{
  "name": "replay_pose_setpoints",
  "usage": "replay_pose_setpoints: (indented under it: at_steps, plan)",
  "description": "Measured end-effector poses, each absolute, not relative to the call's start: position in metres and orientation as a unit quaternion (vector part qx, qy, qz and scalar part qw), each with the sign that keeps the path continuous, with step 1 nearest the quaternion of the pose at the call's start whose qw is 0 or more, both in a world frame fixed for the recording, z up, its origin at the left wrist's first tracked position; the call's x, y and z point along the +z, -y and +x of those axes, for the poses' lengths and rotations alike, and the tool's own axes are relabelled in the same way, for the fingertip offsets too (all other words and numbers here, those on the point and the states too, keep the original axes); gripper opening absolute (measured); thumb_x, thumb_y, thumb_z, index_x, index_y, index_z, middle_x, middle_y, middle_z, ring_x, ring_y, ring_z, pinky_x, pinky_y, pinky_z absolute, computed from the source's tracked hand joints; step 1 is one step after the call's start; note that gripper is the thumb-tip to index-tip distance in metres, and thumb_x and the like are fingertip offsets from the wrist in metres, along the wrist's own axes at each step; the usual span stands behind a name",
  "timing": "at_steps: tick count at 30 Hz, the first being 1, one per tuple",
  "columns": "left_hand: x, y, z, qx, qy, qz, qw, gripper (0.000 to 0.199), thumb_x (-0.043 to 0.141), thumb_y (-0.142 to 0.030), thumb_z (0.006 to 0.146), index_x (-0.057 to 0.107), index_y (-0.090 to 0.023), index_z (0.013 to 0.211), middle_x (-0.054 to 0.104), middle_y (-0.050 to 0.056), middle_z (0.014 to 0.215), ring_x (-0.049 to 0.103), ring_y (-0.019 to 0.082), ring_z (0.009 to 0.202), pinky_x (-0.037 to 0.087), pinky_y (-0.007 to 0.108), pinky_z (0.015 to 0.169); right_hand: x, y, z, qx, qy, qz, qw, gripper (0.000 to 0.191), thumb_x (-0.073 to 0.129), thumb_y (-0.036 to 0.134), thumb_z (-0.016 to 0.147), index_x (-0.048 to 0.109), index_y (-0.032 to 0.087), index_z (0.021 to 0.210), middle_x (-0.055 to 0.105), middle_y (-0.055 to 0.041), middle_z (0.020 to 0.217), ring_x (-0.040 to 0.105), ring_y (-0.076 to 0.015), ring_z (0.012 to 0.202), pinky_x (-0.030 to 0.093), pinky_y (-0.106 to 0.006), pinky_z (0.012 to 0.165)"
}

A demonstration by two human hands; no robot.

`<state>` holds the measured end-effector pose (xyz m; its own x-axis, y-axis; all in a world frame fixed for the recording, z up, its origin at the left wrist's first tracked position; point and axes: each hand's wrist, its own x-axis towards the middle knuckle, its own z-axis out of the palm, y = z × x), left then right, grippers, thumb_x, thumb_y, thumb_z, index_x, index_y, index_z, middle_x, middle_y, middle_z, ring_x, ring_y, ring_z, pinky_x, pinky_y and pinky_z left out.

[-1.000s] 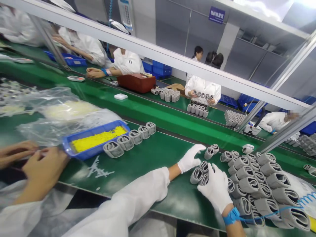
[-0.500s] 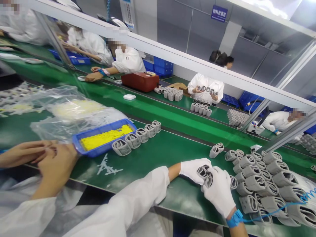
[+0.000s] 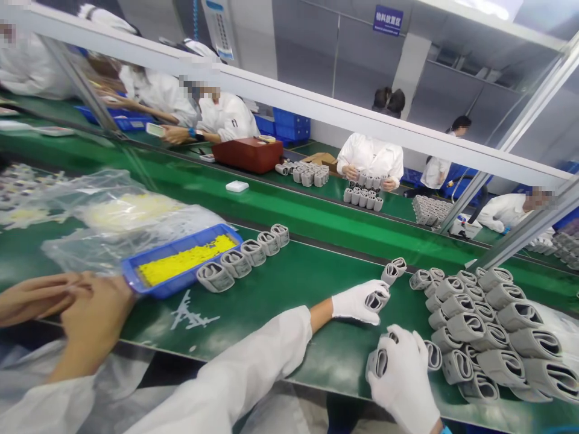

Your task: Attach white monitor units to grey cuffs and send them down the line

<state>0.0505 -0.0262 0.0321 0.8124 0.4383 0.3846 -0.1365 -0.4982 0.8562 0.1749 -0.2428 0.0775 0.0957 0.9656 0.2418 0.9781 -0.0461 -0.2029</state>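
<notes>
My left hand [image 3: 353,302], in a white glove, is closed around a rolled grey cuff [image 3: 376,300] above the green table. Just beyond it, a pair of rolled cuffs [image 3: 392,271] stands on the tabletop. Closer to the table's front edge, my gloved right hand [image 3: 404,377] grips another rolled grey cuff [image 3: 379,364], its fingers covering part of it. A further roll [image 3: 433,355] sits right beside the right hand. To the right rises a stacked pile of grey rolled cuffs [image 3: 468,325].
A row of rolled cuffs [image 3: 254,253] stands by a blue tray [image 3: 131,278] of yellow pieces. White strips [image 3: 192,316] lie in front. At left are a co-worker's hands [image 3: 85,301] and a plastic bag [image 3: 67,241]. A green conveyor [image 3: 307,220] runs behind, under a metal frame.
My hands have moved apart: the left away from the right with one rolled cuff, the right nearer the table's front edge with another. Across the conveyor, a co-worker has lowered a row of rolls.
</notes>
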Motion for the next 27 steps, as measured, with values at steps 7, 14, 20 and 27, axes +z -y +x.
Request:
replay_pose_setpoints:
  at_steps: [7,14,20,27]
  plan:
    - [0.032,0.054,0.107,0.283,-0.098,0.836,0.459,0.048,0.083,-0.025,0.088,0.075,-0.025,0.136,0.048,0.009,0.167,0.045,0.03,0.156,0.034,0.044,0.133,0.08,0.242,0.175,-0.009,0.652,-0.74,0.164,0.024,0.082,0.034,0.071,0.077,0.031,0.094,0.073,-0.0093,0.136,0.062,-0.0373,0.129,0.026,-0.06,0.125]
    - [0.047,0.066,0.13,0.343,-0.133,0.745,0.557,0.044,0.073,-0.034,0.098,0.071,-0.017,0.139,0.063,0.017,0.151,0.067,0.028,0.132,0.057,0.041,0.114,0.078,0.233,0.178,-0.028,0.633,-0.754,0.174,0.043,0.086,0.036,0.072,0.082,0.033,0.114,0.07,-0.0116,0.145,0.059,-0.0395,0.139,0.026,-0.063,0.126]
    - [0.044,0.063,0.1,0.451,-0.153,0.73,0.491,0.042,0.058,-0.048,0.106,0.075,-0.021,0.133,0.065,0.013,0.151,0.059,0.029,0.142,0.042,0.05,0.129,0.081,0.235,0.186,0.003,0.645,-0.745,0.173,0.058,0.083,0.033,0.076,0.075,0.031,0.134,0.062,-0.0113,0.157,0.053,-0.0393,0.148,0.023,-0.064,0.129]
    - [0.031,0.088,0.054,0.329,-0.051,0.774,0.539,0.128,0.088,-0.083,0.058,0.047,-0.023,0.163,0.041,0.021,0.168,0.044,0.046,0.153,0.038,0.062,0.127,0.073,0.262,0.222,0.049,0.625,-0.771,0.117,0.086,0.082,0.034,0.068,0.061,0.025,0.151,0.052,-0.0177,0.164,0.043,-0.0461,0.154,0.017,-0.077,0.126]
